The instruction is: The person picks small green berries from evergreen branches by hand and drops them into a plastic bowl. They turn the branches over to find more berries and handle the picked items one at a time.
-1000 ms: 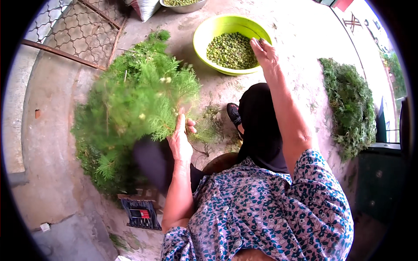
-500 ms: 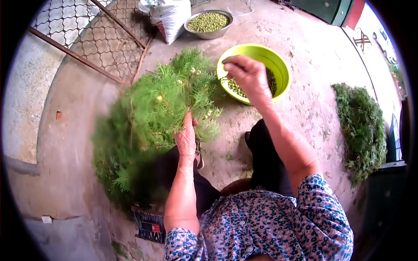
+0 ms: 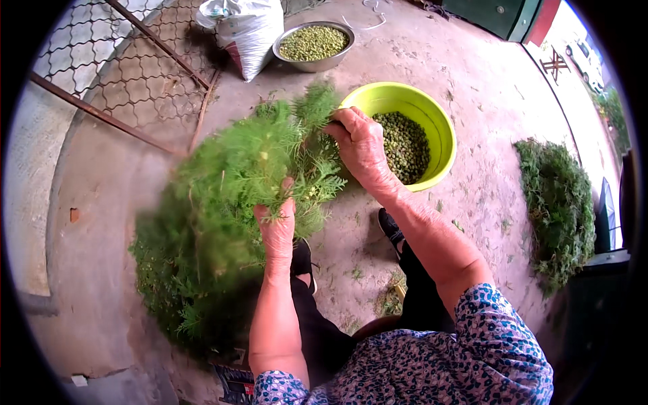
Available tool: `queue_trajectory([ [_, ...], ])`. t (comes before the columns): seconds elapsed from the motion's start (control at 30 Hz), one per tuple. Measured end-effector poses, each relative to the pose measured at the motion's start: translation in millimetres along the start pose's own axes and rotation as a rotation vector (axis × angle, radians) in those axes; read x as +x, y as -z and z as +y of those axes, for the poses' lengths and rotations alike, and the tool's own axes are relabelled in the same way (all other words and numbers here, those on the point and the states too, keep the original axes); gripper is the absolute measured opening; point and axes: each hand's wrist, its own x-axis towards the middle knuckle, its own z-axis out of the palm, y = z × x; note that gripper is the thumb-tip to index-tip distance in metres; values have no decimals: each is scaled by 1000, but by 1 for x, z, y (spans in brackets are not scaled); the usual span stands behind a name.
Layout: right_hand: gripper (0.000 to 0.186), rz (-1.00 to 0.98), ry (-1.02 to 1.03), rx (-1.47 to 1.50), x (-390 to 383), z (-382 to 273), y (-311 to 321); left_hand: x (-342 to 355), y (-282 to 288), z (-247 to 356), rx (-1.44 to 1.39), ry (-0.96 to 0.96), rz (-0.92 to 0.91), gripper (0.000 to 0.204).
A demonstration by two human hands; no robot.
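My left hand (image 3: 277, 223) is closed on a leafy green conifer branch (image 3: 266, 165), which rests over a large pile of similar greenery (image 3: 189, 270) at my left. My right hand (image 3: 361, 148) reaches to the branch's upper right tips, its fingers pinched in the foliage; whether anything is between them is hidden. Just behind that hand stands a lime-green plastic basin (image 3: 439, 128) holding small green round pieces, like cones or seeds (image 3: 405, 148).
A steel bowl (image 3: 307, 62) of green pieces and a white woven sack (image 3: 250, 44) stand at the back. A rusty mesh panel (image 3: 125, 116) is at upper left, cut greenery (image 3: 560, 209) at right. My feet (image 3: 391, 229) are on the concrete floor (image 3: 472, 202).
My right hand has moved from over the basin, where it was raised, leftward onto the branch tips. My left hand still holds the branch, now a little lower in view.
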Motion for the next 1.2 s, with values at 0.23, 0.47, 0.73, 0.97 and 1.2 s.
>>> queue_trajectory([
  [0.23, 8, 40, -299, 106, -7, 21, 2, -7, -14, 7, -380, 88, 74, 22],
  [0.47, 9, 104, -51, -296, -19, 45, -2, -10, -12, 13, -11, -15, -141, 31],
  [0.73, 8, 208, -379, -68, 11, 76, 41, -13, -15, -1, -409, 318, 0, 22],
  [0.97, 18, 48, -818, 1261, 3, 56, 49, 8, -15, 41, -786, 627, 117, 21],
  [1.2, 13, -45, -848, 1085, 9, 38, 49, -1, -22, 17, -586, 500, 34, 26],
])
